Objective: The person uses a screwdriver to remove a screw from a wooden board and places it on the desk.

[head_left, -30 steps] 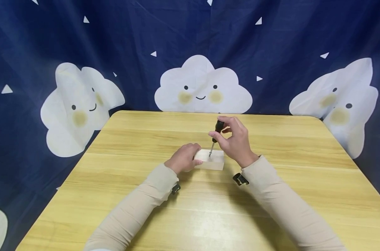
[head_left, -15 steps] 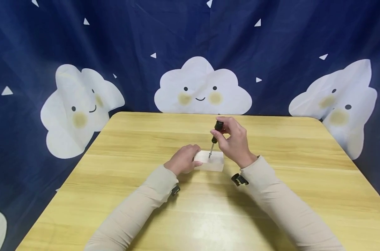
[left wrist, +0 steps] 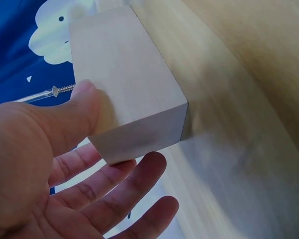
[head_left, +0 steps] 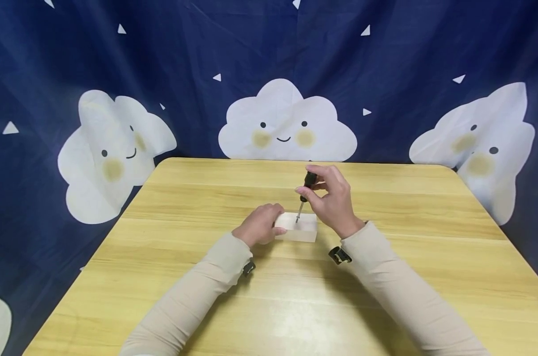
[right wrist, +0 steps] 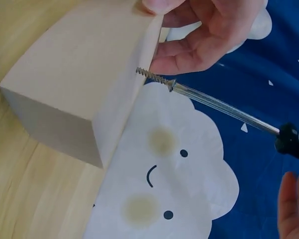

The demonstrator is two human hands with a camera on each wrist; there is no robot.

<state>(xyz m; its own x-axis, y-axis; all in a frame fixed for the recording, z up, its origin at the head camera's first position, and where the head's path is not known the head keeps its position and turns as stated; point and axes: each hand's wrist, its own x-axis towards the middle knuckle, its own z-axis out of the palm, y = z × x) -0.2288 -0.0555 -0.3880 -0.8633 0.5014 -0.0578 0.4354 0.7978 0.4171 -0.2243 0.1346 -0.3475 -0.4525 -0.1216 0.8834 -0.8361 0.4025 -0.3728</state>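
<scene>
A pale wooden block (head_left: 291, 234) lies on the table, its left end gripped by my left hand (head_left: 261, 225). In the left wrist view, the thumb (left wrist: 82, 107) presses the near side of the block (left wrist: 127, 64) and fingers reach around the far side. My right hand (head_left: 335, 200) holds a screwdriver by its black handle (head_left: 310, 179), tilted slightly over the block. At the end of its metal shaft (right wrist: 224, 106) sits a threaded screw (right wrist: 154, 77), its point at the block's top face. Most of the handle is outside the right wrist view.
The wood-grain table (head_left: 197, 306) spreads around both arms. Behind its far edge hangs a dark blue curtain (head_left: 184, 59) with white smiling clouds. A black wrist strap (head_left: 340, 255) shows below the right sleeve, another (head_left: 248, 268) below the left.
The right thumb and fingers shift slightly on the screwdriver handle. The block, the left hand and the screw's place on the block stay the same.
</scene>
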